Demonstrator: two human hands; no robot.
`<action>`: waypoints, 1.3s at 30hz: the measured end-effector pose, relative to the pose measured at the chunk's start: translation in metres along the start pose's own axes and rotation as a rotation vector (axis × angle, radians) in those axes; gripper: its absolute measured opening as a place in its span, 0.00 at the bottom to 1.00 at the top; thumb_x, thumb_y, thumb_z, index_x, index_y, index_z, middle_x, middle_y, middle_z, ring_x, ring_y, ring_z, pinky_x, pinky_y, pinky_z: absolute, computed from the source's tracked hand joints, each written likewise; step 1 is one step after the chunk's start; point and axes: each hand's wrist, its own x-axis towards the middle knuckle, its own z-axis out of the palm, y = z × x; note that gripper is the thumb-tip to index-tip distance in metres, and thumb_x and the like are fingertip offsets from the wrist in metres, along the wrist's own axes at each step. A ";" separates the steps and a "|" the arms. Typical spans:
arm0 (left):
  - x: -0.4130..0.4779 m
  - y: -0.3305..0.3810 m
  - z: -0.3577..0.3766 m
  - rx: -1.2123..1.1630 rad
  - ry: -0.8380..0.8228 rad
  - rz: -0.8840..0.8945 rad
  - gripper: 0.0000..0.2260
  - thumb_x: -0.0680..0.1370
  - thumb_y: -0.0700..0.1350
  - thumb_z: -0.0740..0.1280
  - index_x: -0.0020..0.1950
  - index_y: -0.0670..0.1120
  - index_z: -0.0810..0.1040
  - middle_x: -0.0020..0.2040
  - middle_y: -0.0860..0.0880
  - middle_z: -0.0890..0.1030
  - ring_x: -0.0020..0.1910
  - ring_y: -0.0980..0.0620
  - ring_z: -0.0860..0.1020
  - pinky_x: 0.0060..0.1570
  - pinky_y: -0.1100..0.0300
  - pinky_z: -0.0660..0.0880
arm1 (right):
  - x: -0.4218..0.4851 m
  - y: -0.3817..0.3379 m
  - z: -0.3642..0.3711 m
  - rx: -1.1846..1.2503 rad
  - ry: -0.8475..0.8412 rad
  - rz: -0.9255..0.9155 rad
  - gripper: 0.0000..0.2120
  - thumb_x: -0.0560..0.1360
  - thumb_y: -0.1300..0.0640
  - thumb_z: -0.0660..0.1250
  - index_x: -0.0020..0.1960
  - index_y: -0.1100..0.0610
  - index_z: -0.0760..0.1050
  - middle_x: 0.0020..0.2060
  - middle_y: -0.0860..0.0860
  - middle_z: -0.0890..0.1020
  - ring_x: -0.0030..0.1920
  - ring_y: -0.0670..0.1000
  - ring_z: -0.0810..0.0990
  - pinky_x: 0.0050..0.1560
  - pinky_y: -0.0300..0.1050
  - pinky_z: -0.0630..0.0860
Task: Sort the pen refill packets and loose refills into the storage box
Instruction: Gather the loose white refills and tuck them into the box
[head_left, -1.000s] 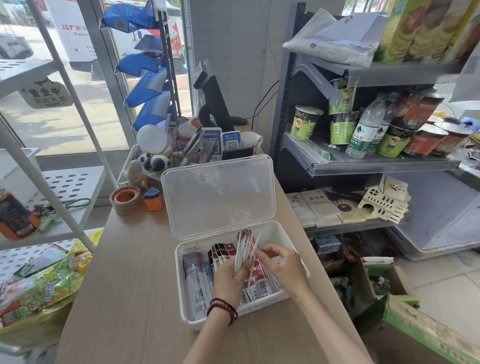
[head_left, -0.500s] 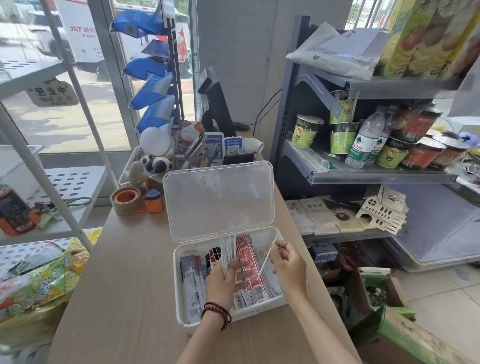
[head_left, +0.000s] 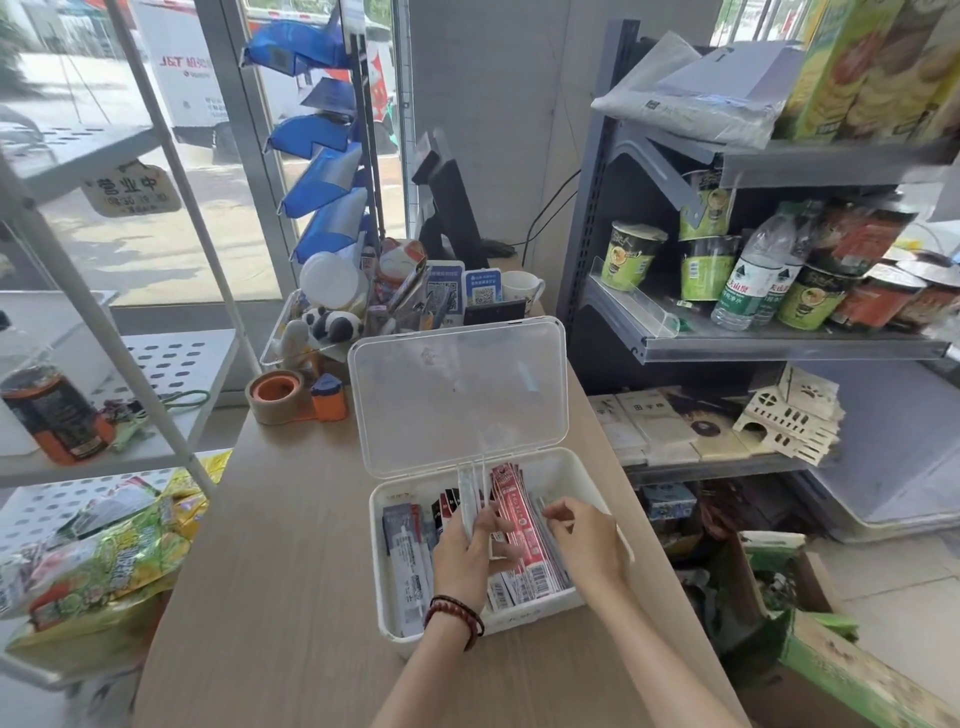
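Left hand (head_left: 470, 551): slim clear refill packets (head_left: 467, 486) are gripped upright inside the white plastic storage box (head_left: 378, 571) on the wooden bench (head_left: 260, 571). Red packets (head_left: 514, 522), laid lengthwise front-to-back, are touched by the curled right hand (head_left: 587, 540); whether anything is gripped cannot be told.

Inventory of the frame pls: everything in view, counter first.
storage box: 1, translucent white, on the counter, lid up
red packets: several, red, middle-right of box
grey packets: a few, grey-white, left side of box
clear packets: a few, clear, upright in left hand
tape roll: 1, brown with orange core, counter, left of lid
mug: 1, white, far end of counter
water bottles: 2, clear, green labels, grey shelf
noodle cups: several, green, grey shelf
bracelet: 1, red beads, left wrist
left hand: 1, grips clear packets
right hand: 1, over box's right side, grip unclear
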 end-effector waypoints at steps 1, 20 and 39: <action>0.000 0.001 0.000 0.004 0.000 -0.001 0.12 0.80 0.48 0.60 0.55 0.41 0.76 0.38 0.50 0.83 0.31 0.49 0.82 0.33 0.55 0.81 | 0.001 0.000 0.001 -0.032 -0.010 0.016 0.08 0.79 0.57 0.66 0.53 0.46 0.81 0.50 0.42 0.84 0.46 0.45 0.82 0.42 0.43 0.80; 0.003 -0.003 0.001 0.098 -0.035 -0.011 0.16 0.81 0.50 0.57 0.54 0.42 0.80 0.46 0.49 0.86 0.44 0.53 0.84 0.45 0.56 0.81 | 0.000 -0.001 -0.008 0.430 -0.040 -0.091 0.03 0.75 0.47 0.70 0.44 0.44 0.82 0.37 0.39 0.84 0.41 0.38 0.82 0.43 0.37 0.77; 0.002 -0.005 0.007 0.179 -0.083 -0.005 0.08 0.79 0.46 0.63 0.53 0.45 0.79 0.45 0.49 0.84 0.41 0.55 0.84 0.33 0.59 0.81 | -0.008 -0.002 -0.012 0.442 -0.044 -0.069 0.09 0.77 0.42 0.65 0.49 0.46 0.78 0.41 0.44 0.85 0.44 0.43 0.83 0.50 0.53 0.80</action>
